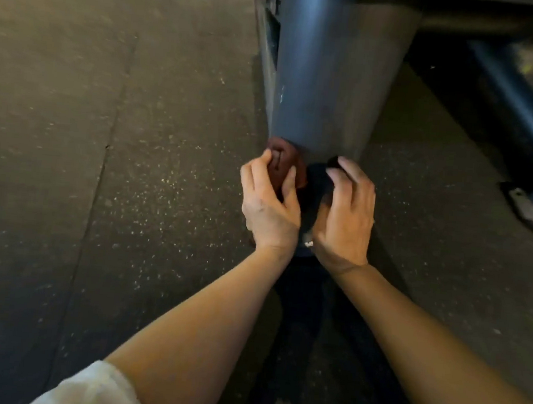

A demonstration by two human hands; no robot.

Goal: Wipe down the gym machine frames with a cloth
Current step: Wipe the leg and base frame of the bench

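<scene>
The left hand is pinching the reddish cloth against the grey frame post near the floor; the right hand is curling around something dark. Pressing firmly around the base should be working best.

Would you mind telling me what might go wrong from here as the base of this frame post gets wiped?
The left hand grips the reddish cloth bunched small, so it may skip part of the grey frame post. The right hand holds something dark, too blurred to identify, that could slip to the speckled floor. Both hands crowd the post's foot and may bump.
</scene>
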